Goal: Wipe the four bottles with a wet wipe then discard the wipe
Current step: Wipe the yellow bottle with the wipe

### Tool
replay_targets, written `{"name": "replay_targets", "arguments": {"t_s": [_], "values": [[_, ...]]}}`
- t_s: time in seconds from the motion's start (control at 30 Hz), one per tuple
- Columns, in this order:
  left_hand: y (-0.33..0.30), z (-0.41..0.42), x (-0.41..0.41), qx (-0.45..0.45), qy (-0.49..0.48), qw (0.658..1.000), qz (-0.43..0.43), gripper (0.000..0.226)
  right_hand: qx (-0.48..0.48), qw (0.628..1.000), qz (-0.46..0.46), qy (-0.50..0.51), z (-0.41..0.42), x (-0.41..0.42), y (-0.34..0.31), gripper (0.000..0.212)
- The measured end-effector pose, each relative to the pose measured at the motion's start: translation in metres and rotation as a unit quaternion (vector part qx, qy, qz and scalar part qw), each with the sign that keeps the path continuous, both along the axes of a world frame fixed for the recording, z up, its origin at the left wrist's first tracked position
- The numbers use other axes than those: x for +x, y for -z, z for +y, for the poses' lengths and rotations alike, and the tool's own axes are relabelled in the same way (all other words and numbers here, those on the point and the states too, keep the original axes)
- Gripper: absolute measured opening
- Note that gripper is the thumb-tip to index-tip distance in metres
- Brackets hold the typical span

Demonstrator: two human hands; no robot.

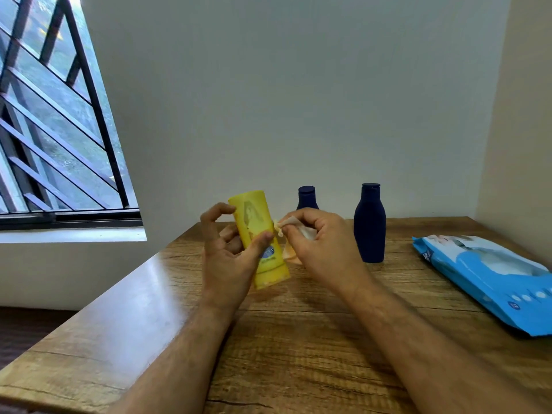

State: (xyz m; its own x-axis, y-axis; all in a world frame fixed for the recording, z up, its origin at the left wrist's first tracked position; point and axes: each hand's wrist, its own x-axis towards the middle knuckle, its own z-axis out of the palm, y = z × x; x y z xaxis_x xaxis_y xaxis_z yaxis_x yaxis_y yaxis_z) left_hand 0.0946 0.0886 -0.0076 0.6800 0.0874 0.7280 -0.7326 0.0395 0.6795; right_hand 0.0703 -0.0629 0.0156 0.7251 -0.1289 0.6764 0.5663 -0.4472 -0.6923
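Wooden table [298, 339] lies under us; two blue bottles [369, 225] stand behind. Our left hand [227, 249] holds the yellow bottle [257, 234] aloft, cap low and toward us, long axis tilted. Our right hand [316, 240] pinches the wipe [286, 227] against it. That loose thumb-and-finger hold could slip under rubbing.

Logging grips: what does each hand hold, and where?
Left hand grips the yellow bottle mid-body; right hand pinches the wipe against its side.

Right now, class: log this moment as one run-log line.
left hand: holds yellow bottle | right hand: pinches wet wipe against it | two blue bottles standing
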Motion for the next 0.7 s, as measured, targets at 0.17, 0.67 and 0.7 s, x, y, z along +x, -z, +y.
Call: {"name": "replay_targets", "arguments": {"t_s": [0.17, 0.67, 0.7], "values": [[0.003, 0.001, 0.001, -0.005, 0.054, 0.998, 0.035, 0.029, 0.014, 1.000, 0.014, -0.014, -0.003, 0.000, 0.000, 0.010], [0.013, 0.000, 0.005, 0.206, -0.093, 0.974, -0.006, 0.043, 0.036, 0.997, 0.054, -0.043, 0.000, 0.001, 0.000, 0.011], [0.013, -0.001, 0.005, 0.216, -0.106, 0.971, 0.002, 0.042, 0.033, 0.997, 0.062, -0.044, 0.001, 0.001, 0.001, 0.011]]}}
